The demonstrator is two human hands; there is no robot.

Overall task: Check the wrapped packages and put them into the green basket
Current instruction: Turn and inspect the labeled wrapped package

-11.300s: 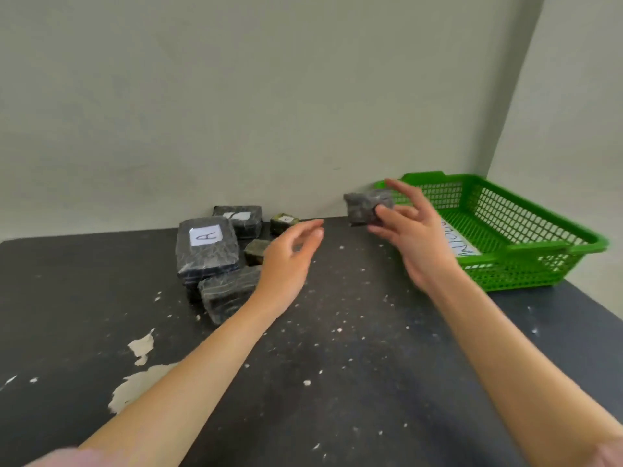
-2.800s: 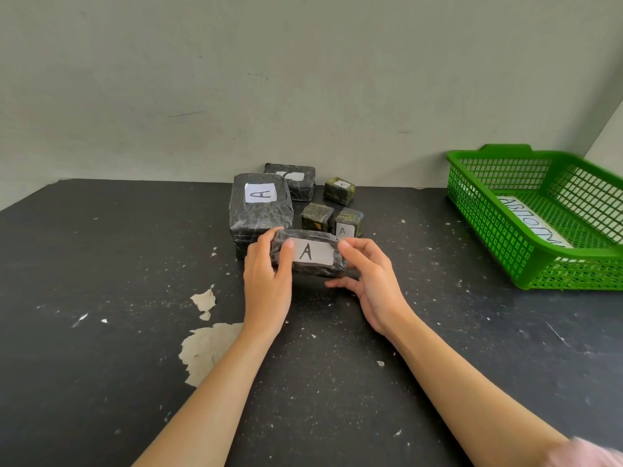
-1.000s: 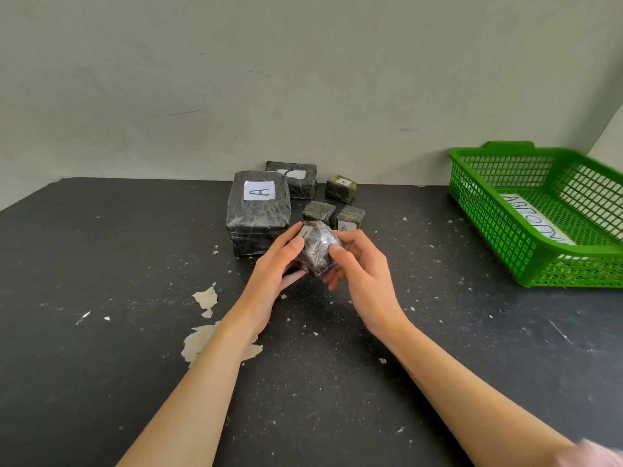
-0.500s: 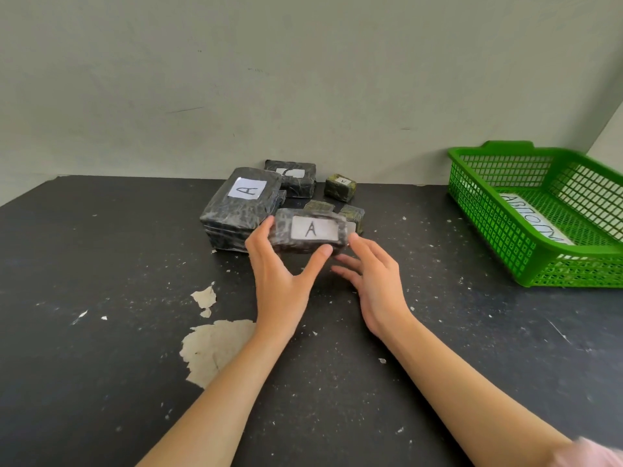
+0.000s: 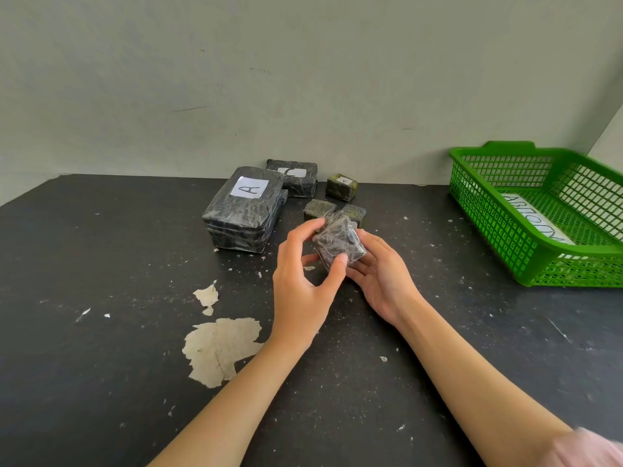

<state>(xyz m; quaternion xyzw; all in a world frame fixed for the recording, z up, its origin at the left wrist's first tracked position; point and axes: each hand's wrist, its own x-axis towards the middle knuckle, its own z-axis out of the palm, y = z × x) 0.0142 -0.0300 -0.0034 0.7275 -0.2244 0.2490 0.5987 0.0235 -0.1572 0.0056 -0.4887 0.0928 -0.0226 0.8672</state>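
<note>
I just turned the package (image 5: 338, 242) on its end. My left hand (image 5: 303, 281) and right hand (image 5: 381, 281) both grip it, low over the table (image 5: 101, 332). Still checking, I think; the green basket (image 5: 488, 214) sits well apart.

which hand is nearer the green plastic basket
Right. The right hand sits left of the green plastic basket, apart from it; the left hand is farther left, beyond the small wrapped package.

Both forearms were stretched forward; the left hand (image 5: 303, 281) pinched a small package (image 5: 338, 242) with thumb and fingers, and the right hand (image 5: 382, 274) cupped it from underneath.
</note>
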